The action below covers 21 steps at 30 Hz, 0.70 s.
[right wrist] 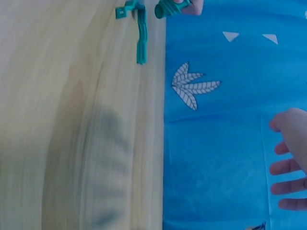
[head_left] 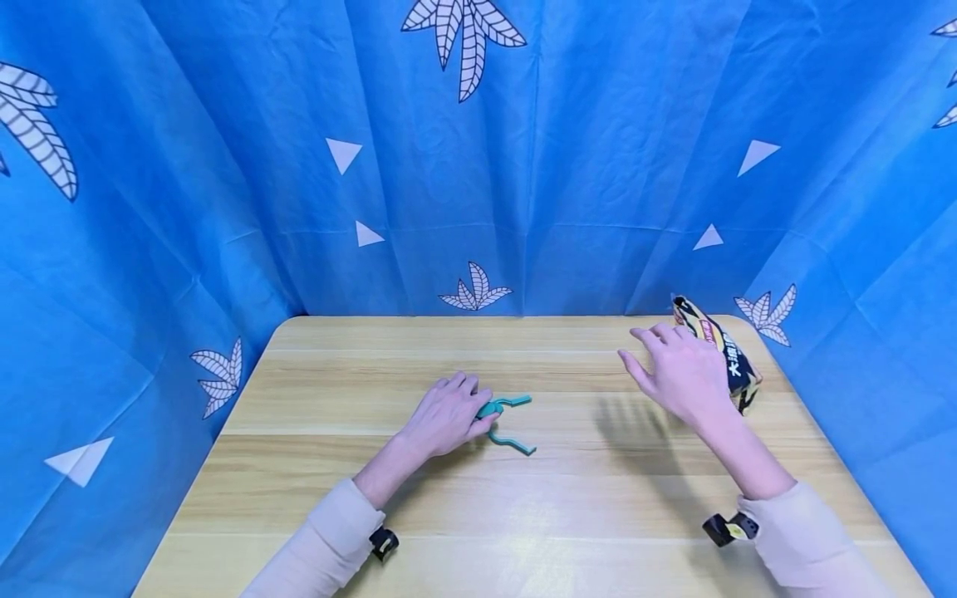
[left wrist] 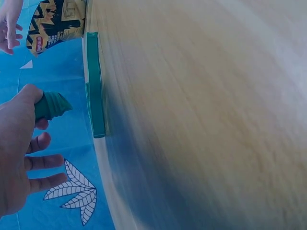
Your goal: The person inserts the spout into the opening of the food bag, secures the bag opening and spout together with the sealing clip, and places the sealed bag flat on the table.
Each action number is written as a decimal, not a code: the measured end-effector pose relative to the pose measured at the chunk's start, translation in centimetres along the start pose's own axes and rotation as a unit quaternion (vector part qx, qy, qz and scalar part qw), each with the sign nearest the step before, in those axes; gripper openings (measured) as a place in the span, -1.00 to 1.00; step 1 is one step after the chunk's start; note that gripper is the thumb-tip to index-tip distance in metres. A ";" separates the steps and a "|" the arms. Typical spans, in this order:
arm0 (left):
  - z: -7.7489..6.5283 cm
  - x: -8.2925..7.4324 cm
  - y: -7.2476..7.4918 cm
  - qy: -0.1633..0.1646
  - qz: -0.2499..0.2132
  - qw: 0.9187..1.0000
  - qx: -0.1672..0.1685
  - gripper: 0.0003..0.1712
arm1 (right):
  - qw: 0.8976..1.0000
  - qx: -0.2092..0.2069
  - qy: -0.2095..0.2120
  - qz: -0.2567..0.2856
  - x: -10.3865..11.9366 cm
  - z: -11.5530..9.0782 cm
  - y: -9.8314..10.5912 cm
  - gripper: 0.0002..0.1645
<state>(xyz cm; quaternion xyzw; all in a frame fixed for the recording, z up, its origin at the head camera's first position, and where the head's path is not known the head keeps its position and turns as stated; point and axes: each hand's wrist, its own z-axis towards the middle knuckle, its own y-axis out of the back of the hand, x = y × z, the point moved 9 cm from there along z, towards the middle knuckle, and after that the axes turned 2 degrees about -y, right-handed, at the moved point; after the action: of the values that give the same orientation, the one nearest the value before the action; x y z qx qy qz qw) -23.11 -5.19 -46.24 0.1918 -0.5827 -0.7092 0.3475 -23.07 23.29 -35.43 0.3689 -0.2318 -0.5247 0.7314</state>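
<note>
Left grip [head_left: 446, 415] around green piece [left wrist: 53, 106]

A wood-grain table [head_left: 568, 507] is spreading beneath the left hand [head_left: 447, 417] and right hand [head_left: 684, 370]. A black-and-gold packet [head_left: 736, 367] is lying on it, just beyond and beside the right hand. A green two-pronged item [head_left: 489, 409] is jutting rightward from the left hand, its prongs apparently resting on the wood.
</note>
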 end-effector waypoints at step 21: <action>-0.1 -0.3 -0.5 0.007 -0.012 1.000 0.025 -0.60 | 0.993 0.028 -0.116 -0.020 -6.8 -0.2 -1.4 -0.46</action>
<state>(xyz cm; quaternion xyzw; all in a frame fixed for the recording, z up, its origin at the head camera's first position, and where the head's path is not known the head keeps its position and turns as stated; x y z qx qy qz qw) -22.99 -5.01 -46.77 0.2125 -0.5950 -0.6974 0.3383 -26.06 29.46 -36.32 0.3303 -0.3220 -0.5715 0.6787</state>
